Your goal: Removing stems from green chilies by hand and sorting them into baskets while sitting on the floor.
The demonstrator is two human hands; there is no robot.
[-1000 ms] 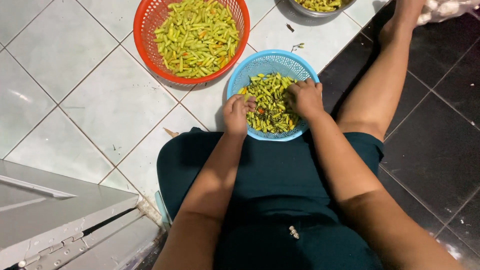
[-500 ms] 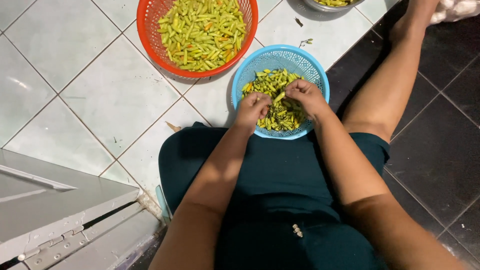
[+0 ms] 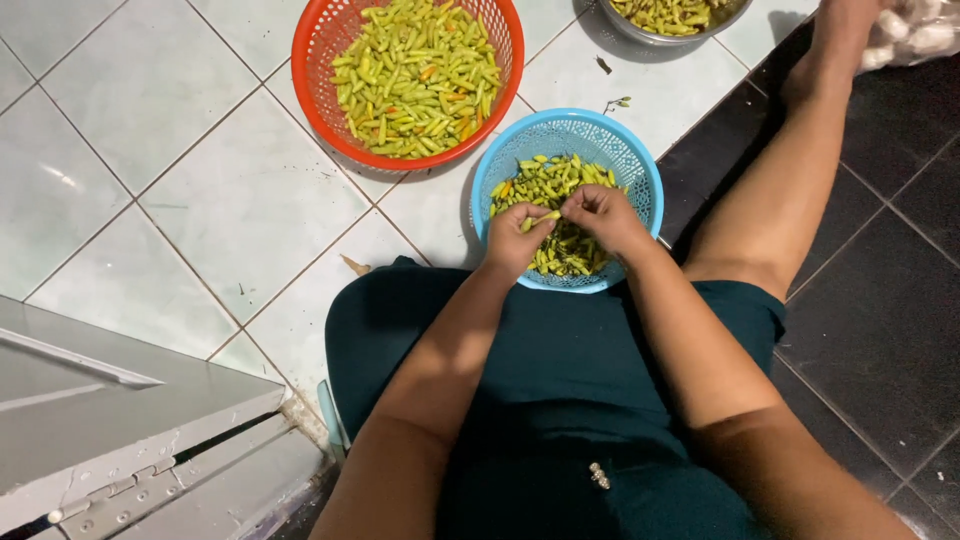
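Note:
A blue plastic basket [image 3: 620, 140] on the floor in front of my knees holds green chili peppers [image 3: 560, 180]. Both hands hover over its near half. My left hand [image 3: 515, 240] is closed around a small green chili [image 3: 545, 217], and my right hand [image 3: 605, 215] pinches the other end of that same chili with its fingertips. The two hands meet above the pile in the basket.
A red basket [image 3: 325, 40] full of green chilies sits behind on white tiles. A metal bowl [image 3: 675, 35] with more chilies is at the top edge. My bare leg [image 3: 800, 160] stretches out right over dark tiles. A grey metal door sill [image 3: 130, 430] lies at lower left.
My hands lifted out of the pile in the blue basket and came together, each now gripping an end of one chili. The view shifted slightly downward.

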